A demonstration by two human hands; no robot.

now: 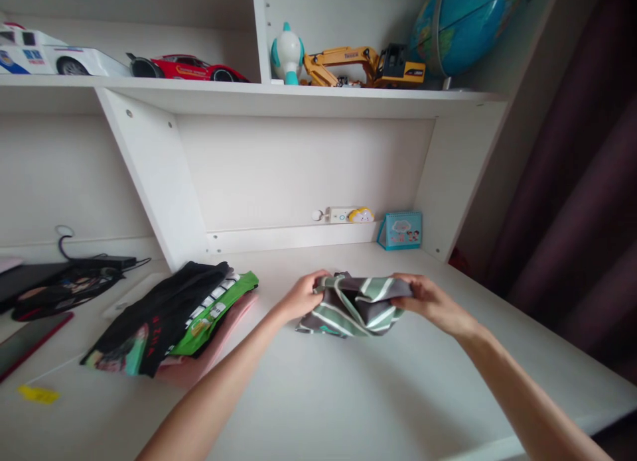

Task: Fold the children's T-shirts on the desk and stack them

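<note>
A grey garment with pale green and white stripes (355,307) lies bunched on the white desk (348,395) in front of me. My left hand (302,295) grips its left edge with the fingers curled over the cloth. My right hand (428,300) pinches its right edge in the same way. The cloth is lifted slightly between the two hands. To the left lies a pile of folded clothes (169,318), black on top with green and pink pieces under it, apart from both hands.
A small blue desk calendar (401,231) and a power strip (343,215) stand at the back. The shelf above holds toy cars (186,67), a yellow toy excavator (363,66) and a globe (460,23). Dark items and a cable (64,282) lie far left. A dark curtain (582,182) hangs on the right.
</note>
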